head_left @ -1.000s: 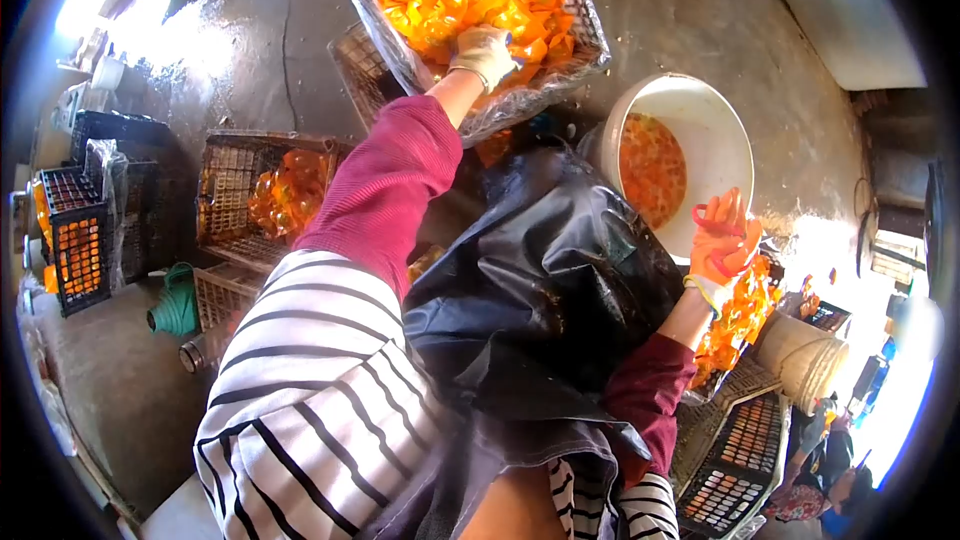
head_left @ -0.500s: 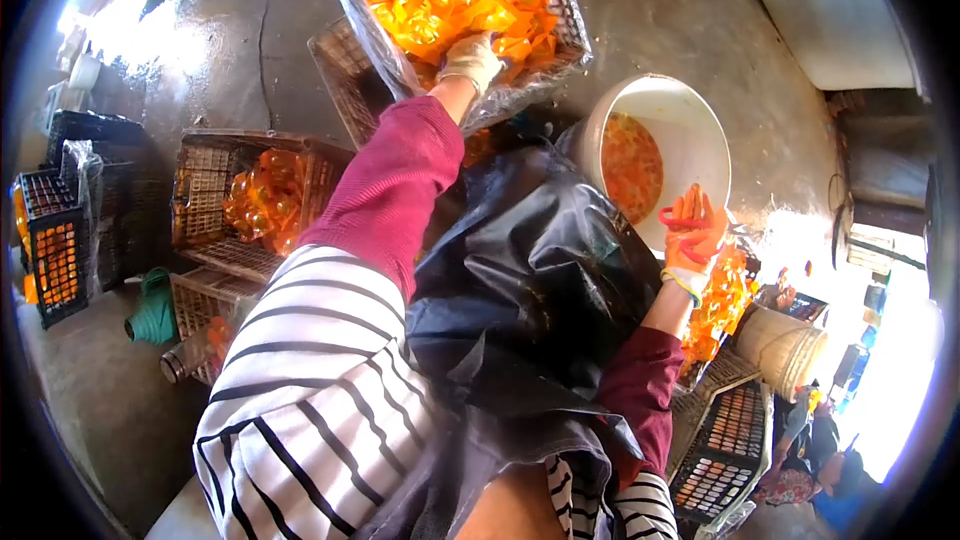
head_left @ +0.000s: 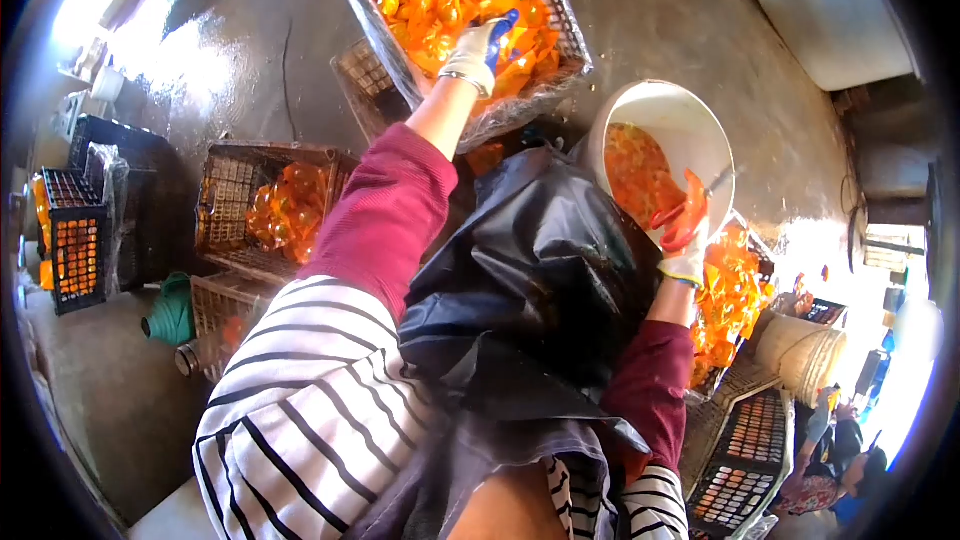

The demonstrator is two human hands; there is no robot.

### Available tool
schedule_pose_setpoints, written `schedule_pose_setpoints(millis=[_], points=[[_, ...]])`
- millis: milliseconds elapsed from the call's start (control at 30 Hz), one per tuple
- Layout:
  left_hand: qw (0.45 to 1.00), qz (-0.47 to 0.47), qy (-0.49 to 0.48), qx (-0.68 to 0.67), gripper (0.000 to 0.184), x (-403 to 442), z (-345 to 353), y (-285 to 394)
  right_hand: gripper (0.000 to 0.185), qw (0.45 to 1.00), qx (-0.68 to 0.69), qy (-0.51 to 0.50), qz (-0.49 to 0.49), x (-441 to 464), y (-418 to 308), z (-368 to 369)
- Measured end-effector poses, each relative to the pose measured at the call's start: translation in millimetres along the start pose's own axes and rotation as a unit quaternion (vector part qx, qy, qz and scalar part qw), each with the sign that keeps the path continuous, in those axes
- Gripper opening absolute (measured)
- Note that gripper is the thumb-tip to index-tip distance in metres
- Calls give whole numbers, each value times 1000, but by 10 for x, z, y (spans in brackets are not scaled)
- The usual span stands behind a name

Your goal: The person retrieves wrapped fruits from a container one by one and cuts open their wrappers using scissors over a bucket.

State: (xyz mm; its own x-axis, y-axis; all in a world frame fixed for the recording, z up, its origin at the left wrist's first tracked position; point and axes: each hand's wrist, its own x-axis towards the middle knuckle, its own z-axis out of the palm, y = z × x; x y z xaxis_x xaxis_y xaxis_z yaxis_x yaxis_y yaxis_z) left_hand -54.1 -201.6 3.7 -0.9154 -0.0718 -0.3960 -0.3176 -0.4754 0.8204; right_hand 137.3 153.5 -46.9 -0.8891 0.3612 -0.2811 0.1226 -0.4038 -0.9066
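Note:
My left hand, in a white glove with a blue palm, is over a plastic-lined crate heaped with glossy orange pieces. A blue finger is stretched out and I see nothing held in it. My right hand, in an orange-red and white glove, is at the mouth of a tilted white bucket. Wet orange pulp lies inside the bucket. One finger of that hand points up while the others are curled. A blurred grey thing beside it is too unclear to name.
A black apron covers my lap between the arms. To the left, a brown crate holds orange pieces, beside a green container and black crates. At right stand another heaped crate, a pale bucket and dark crates.
My left hand has lifted and turned in the crate, showing its blue palm side. My right hand has shifted slightly left and down, one finger now raised. The view has swung a little.

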Motion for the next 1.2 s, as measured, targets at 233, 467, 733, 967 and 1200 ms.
schedule_pose_setpoints(millis=[233,467,733,967,1200], points=[[914,207,-20,349,43,1,929,-502,41,998,-33,-48,-31,-281,-116,262],[676,227,-142,687,44,-173,1306,-983,38,997,32,74,-21,-457,-332,355],[916,-17,-278,290,33,744,1034,-1238,28,994,-16,-98,38,-53,-57,228],[858,-4,-415,302,46,-565,1498,-544,34,987,-39,-154,28,-152,-11,327],[869,-92,-446,193,34,-677,1679,-747,37,968,-233,-69,64,-324,-366,432]])
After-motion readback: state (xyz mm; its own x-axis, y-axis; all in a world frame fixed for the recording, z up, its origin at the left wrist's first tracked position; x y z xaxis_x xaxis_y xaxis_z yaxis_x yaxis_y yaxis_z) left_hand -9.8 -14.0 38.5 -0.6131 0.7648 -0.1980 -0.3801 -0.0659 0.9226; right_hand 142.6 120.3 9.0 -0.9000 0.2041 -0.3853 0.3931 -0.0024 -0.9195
